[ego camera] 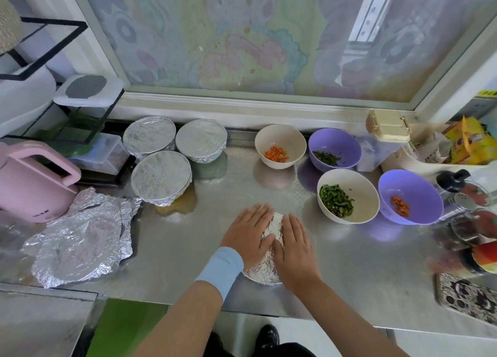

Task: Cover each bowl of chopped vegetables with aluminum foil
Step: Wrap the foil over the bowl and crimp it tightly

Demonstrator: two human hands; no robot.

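A foil-covered bowl (265, 270) sits near the counter's front edge. My left hand (248, 235) and my right hand (294, 249) lie flat on its foil top, fingers spread, palms pressing down. Three foil-covered bowls (161, 176) stand together at the back left. Uncovered at the right are a cream bowl of carrot pieces (279, 145), a purple bowl of green strips (334, 149), a cream bowl of green strips (348, 195) and a purple bowl of carrot pieces (410, 196). Crumpled foil sheets (80, 238) lie at the left.
A pink kettle (32, 182) stands at the far left beside a black wire rack (67, 125). Jars and bottles (468, 211) crowd the right edge, with a patterned phone (468, 300) near the front. The steel counter (188, 249) ends just below my wrists.
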